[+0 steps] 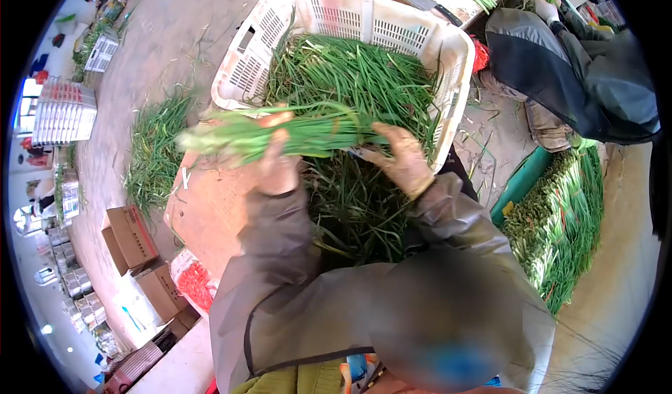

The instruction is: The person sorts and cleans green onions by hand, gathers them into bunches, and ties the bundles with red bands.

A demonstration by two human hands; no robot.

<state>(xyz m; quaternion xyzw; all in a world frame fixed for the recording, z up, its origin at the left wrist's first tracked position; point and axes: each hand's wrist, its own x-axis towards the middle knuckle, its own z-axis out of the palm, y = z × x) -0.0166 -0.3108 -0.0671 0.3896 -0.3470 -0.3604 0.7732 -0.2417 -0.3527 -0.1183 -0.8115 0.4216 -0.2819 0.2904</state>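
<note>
A bunch of long green stalks [315, 134] is held level between my two hands, over the near edge of a white plastic crate [227, 79]. My left hand [278, 159] is wrapped round the bunch left of its middle, and the pale end at the far left is blurred. At the bunch's right end my right hand [402, 157] has its fingers closed on the stalks. Many loose green stalks [357, 72] lie inside the crate. Below the bunch, more dark green leaves [357, 212] hang or lie close to my body.
A wooden board [210, 208] is left of my lap. Loose greens [157, 149] lie on the floor at left, near cardboard boxes [131, 236] and red ties [194, 285]. Bundled greens [560, 219] are at right. A co-worker [574, 79] sits upper right, beside a table with a knife [448, 15].
</note>
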